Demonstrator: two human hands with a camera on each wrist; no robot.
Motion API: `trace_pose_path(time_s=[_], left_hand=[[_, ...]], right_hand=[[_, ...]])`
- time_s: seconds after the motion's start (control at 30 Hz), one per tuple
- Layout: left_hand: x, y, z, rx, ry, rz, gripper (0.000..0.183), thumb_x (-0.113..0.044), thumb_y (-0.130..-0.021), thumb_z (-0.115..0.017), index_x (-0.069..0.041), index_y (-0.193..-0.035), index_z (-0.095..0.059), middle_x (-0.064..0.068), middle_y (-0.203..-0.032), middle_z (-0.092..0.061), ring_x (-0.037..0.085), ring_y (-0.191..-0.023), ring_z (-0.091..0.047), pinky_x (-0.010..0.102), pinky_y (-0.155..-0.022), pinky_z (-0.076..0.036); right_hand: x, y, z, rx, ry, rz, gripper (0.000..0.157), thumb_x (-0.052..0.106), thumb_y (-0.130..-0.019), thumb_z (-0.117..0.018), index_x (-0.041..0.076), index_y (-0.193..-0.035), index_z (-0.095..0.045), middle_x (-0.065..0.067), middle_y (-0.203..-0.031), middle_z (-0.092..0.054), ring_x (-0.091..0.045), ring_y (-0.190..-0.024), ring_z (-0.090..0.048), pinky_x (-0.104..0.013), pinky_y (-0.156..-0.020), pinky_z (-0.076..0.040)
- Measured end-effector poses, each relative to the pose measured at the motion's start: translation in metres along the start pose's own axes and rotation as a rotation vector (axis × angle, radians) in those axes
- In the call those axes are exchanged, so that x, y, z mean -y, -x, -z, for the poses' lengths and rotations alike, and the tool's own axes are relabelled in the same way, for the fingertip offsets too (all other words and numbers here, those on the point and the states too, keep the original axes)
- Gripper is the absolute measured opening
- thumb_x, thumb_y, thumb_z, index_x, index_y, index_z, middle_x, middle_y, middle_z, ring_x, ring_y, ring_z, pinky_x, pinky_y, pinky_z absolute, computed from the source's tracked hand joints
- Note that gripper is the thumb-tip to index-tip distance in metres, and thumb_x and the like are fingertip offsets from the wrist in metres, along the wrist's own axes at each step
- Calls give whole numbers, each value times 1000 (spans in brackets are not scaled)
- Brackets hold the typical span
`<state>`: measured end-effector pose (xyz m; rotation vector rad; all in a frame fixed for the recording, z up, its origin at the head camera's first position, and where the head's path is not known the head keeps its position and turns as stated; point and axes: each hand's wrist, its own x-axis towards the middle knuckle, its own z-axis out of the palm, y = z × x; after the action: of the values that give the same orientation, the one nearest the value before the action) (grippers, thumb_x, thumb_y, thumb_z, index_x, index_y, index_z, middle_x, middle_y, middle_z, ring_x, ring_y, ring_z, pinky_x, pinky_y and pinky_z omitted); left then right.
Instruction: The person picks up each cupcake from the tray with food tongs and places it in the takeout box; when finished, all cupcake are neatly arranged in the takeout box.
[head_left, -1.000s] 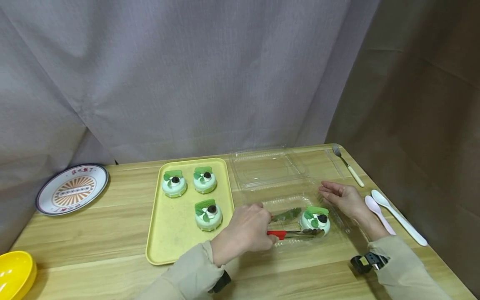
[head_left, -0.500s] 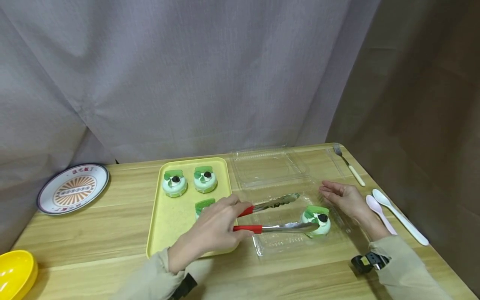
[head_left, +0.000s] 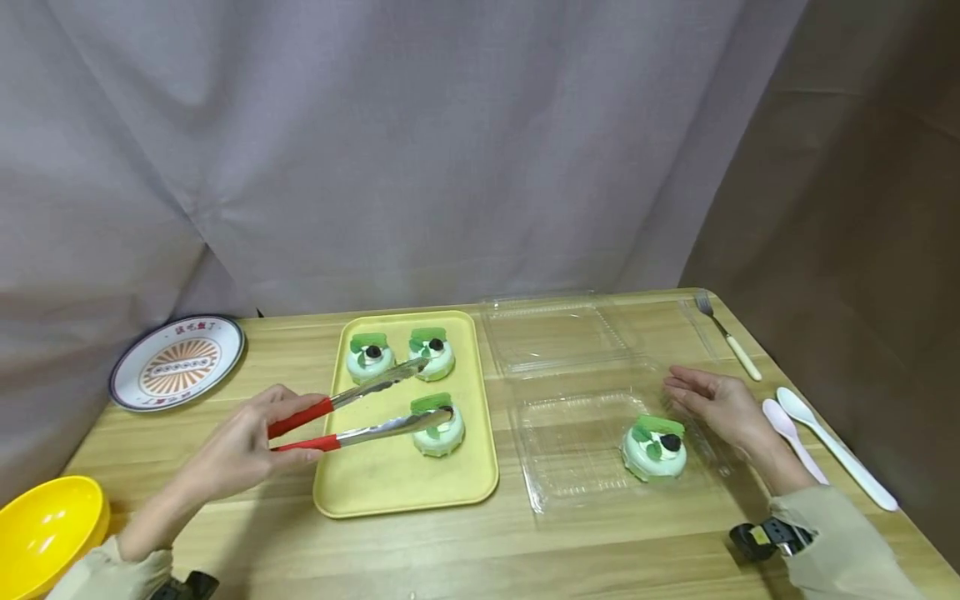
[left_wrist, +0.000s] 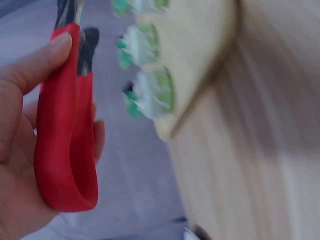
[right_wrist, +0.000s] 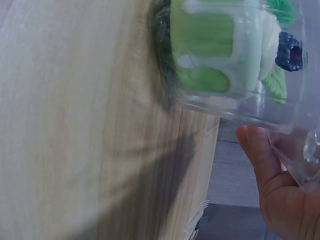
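Head view: left hand point(head_left: 238, 446) around red-handled tongs point(head_left: 371, 432), right hand point(head_left: 723, 408) straight-fingered beside clear container point(head_left: 573, 446).

The tongs point(head_left: 328, 442) are red-handled, the cakes point(head_left: 654, 457) pale green, the tray point(head_left: 375, 485) yellow, the plate point(head_left: 177, 367) orange-rayed.

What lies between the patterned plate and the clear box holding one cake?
In the head view, the yellow tray with three green cakes lies between the plate and the box, with the tongs extending over it.
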<state>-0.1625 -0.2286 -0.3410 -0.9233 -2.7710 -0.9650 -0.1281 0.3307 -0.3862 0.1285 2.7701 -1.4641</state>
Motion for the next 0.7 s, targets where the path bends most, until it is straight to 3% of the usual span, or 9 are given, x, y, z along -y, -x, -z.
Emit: trace_pose_path(time_s=[0.17,0.3,0.47,0.7], left_hand=[[21,8,-6,48,-4,2,60,-21,-70,-87,-5,-124,-66,-3,-91,-58,-1,-67,-40,20,-57,-35],[30,9,-14,47,0,-47,58,-21,-70,-87,-3,-121,-67,-2,-91,-59,-1,-67,-39,19,-56,-36],[35,7,-23,39,-55,-111,56,-23,-68,-88,-7,-119,-70,-6,-92,-61,1,-77,-49,20,-62,-40],[36,2,-31,17,-126,-164,53,-23,-67,-88,-9,-116,-71,-7,-91,-62,3,-77,-51,20,-62,-40]], right_hand=[[0,1,0,-10,14,-4,49,6,-100,-51,-21,-138,-36,-41,-133,-47,21,-86,-54,-10,-74,-52],[1,1,0,-10,6,-5,49,6,-100,-51,-21,-138,-36,-41,-133,-47,21,-87,-53,-9,-74,-52],[3,1,0,-15,11,-3,49,5,-99,-51,-21,-137,-37,-41,-133,-47,21,-86,-54,-9,-74,-52],[2,1,1,-19,21,14,47,4,-99,-50,-22,-136,-38,-41,-131,-48,20,-87,-54,-9,-74,-52]])
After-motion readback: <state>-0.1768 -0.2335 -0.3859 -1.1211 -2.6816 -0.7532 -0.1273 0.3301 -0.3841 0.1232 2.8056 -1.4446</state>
